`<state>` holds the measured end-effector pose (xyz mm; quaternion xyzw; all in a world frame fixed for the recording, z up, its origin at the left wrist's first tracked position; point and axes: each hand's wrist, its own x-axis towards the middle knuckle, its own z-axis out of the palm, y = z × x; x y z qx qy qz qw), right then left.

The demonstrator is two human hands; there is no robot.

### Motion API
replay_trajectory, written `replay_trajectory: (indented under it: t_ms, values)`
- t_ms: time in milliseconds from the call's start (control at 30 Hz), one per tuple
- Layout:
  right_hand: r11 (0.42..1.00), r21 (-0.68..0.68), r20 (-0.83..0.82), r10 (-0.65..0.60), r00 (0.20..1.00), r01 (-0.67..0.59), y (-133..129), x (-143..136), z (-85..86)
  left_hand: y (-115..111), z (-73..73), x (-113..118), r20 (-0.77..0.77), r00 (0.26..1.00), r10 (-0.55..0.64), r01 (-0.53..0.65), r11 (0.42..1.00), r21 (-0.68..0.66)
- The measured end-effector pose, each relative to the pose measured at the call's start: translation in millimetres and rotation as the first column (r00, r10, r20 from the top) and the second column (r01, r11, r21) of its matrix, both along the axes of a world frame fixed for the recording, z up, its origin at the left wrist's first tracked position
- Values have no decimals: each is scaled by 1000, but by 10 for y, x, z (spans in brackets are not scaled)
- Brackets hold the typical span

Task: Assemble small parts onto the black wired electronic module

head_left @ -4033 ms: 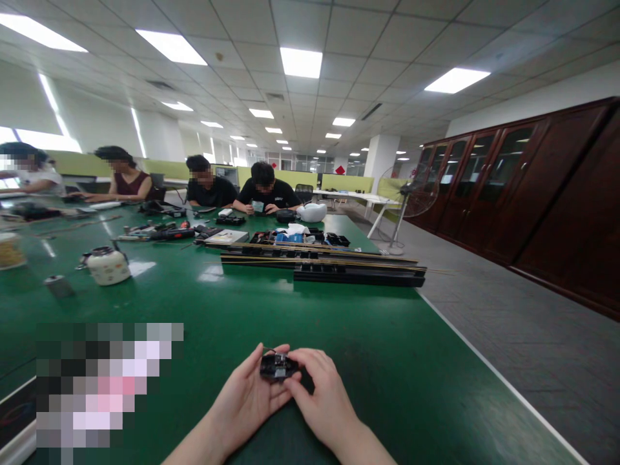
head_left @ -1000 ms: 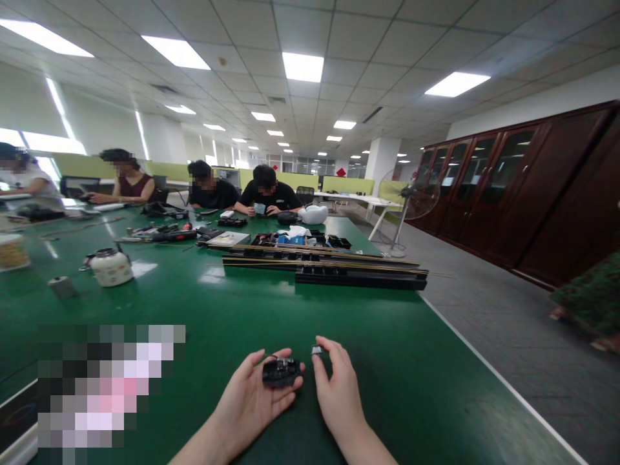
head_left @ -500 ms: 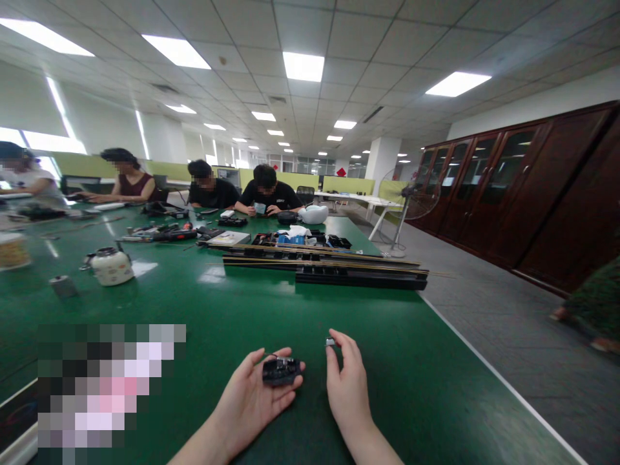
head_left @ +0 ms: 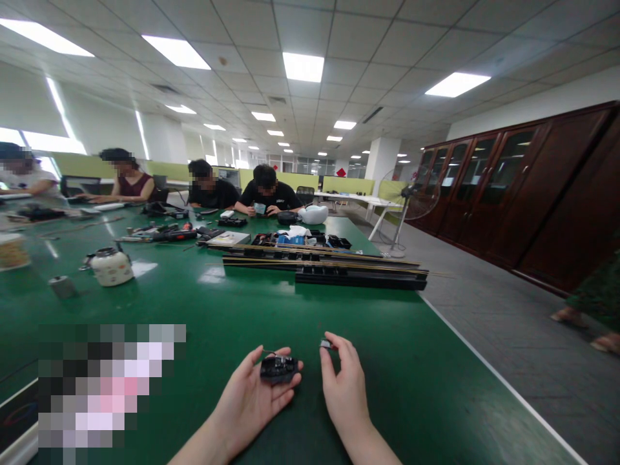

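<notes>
On the upturned palm and fingers of my left hand (head_left: pixel 259 394) rests a small black plastic housing (head_left: pixel 279 369), its hollow side facing up with parts showing inside. A thin wire or stick shows by the thumb at its upper left edge. My right hand (head_left: pixel 345 381) pinches a small silvery metal piece (head_left: pixel 325 343) between thumb and fingertips, just right of the housing and apart from it. The piece is too small to name exactly. Both hands are above the green table (head_left: pixel 416 381).
Long black rails (head_left: pixel 361 279) with thin brass-coloured rods lie across the table ahead. A white pot-like jar (head_left: pixel 112 266) and a grey cylinder (head_left: pixel 62 286) stand at left. Tools (head_left: pixel 165 234) lie farther back, where several people sit. A fan (head_left: pixel 405 194) stands at right.
My right hand has shifted slightly left with the metal piece, closer to the housing. My left hand has moved a little left, still holding the housing.
</notes>
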<state>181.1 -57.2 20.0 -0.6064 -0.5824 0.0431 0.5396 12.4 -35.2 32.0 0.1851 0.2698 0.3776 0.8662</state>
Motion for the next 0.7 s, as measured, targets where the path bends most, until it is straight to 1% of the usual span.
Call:
replay_trajectory:
  t_ms: [100, 200, 333, 400, 467, 533, 700]
  values:
    - [998, -22, 27, 57, 998, -56, -27, -30, 33, -1, 7, 2, -1, 1000, -2, 2, 1000, -8]
    - [986, -36, 50, 166, 985, -164, -71, -85, 81, -6, 4, 3, 1, 1000, -1, 1, 1000, -4]
    - [942, -73, 43, 332, 942, -328, -141, -175, 163, -24, -7, 15, 6, 1000, 1, -1, 1000, -9]
    - [917, -97, 22, 390, 920, -387, -168, -206, 196, -35, -11, 27, 15, 1000, -7, 7, 1000, -5]
    - [904, -102, 4, 417, 909, -415, -183, -222, 216, -42, -15, 38, 25, 1000, -14, 14, 1000, 3]
    - [903, -98, 7, 421, 907, -418, -186, -227, 223, -46, -17, 46, 31, 999, -19, 19, 1000, 10]
    - [906, -131, 123, 418, 900, -403, -168, -221, 217, -49, -18, 60, 74, 996, -40, 37, 999, 36]
